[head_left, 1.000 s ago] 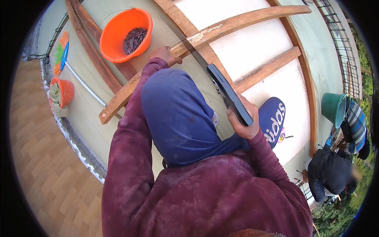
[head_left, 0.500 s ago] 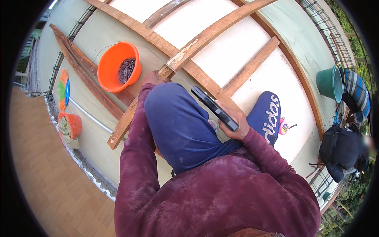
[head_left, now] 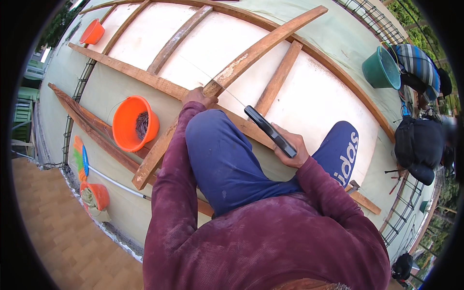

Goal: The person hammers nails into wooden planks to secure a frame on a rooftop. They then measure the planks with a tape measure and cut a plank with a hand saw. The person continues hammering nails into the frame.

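Timber plank: a long reddish-brown plank (head_left: pixel 227 79) runs diagonally across the pale sheet (head_left: pixel 319 96), and every place below is given from it.
Right hand: the right hand (head_left: pixel 290 147) is closed around the black handle of a handsaw (head_left: pixel 268 130), just right of the plank's middle.
Saw blade: thin and pale, it runs from the handle up and left to the plank's top edge; whether the teeth have bitten in is hard to tell.
Left hand: the left hand (head_left: pixel 197 96) presses down on the plank, fingers curled over its edge, right beside the blade.
Knee: the blue-trousered knee (head_left: pixel 212 145) rests just below the plank's middle.
Progress: the plank looks whole, with no offcut lying loose, so the cut seems to be at its start and nearly all of it is left.
Orange bucket: an orange bucket (head_left: pixel 133 123) holding dark nails sits just left of the plank's lower half.
Second orange tub: a second orange tub (head_left: pixel 92 33) lies far up-left of the plank.
Green bucket: a green bucket (head_left: pixel 382 67) stands well right of the plank's upper end.
Lettering: white letters on the blue trouser leg (head_left: pixel 345 152), right of the plank; no package or sign shows elsewhere.
Black bag: a black bag (head_left: pixel 418 145) hangs far right of the plank.
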`<state>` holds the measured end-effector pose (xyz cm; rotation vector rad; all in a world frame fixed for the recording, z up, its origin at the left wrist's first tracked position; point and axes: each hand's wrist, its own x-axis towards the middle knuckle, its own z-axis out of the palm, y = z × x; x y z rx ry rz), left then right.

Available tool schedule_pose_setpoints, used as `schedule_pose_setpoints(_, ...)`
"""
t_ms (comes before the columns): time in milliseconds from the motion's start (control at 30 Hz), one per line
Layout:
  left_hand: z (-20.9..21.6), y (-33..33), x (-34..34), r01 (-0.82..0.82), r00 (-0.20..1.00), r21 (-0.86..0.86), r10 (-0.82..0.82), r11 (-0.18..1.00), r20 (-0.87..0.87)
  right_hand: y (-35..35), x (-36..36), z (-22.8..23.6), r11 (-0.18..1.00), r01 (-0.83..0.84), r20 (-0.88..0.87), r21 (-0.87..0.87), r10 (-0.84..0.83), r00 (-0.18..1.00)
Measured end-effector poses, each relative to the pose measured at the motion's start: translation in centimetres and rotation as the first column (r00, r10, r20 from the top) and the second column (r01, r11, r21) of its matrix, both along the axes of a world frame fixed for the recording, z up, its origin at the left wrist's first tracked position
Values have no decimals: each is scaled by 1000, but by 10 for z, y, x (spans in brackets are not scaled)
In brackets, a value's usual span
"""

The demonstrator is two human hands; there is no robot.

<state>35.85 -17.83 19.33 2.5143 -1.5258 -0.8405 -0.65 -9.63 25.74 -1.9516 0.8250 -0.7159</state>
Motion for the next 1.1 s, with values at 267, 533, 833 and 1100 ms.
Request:
schedule_pose_setpoints(267,-4,-49,-30,157,981,79,-165,984,101,-13,-19,6,979,186,31,79,-189,982)
schedule_pose_setpoints(533,-46,-39,-42,188,948,47,-193,981,253,-13,-21,-16,962,159,48,221,-173,984)
schedule_pose_setpoints(833,-41,-44,-44,142,964,156,-173,977,202,-18,-17,3,939,174,7,297,-184,983)
schedule_pose_setpoints(1100,-36,-41,-42,139,975,194,-168,971,144,52,-77,64,938,196,-121,285,-168,978)
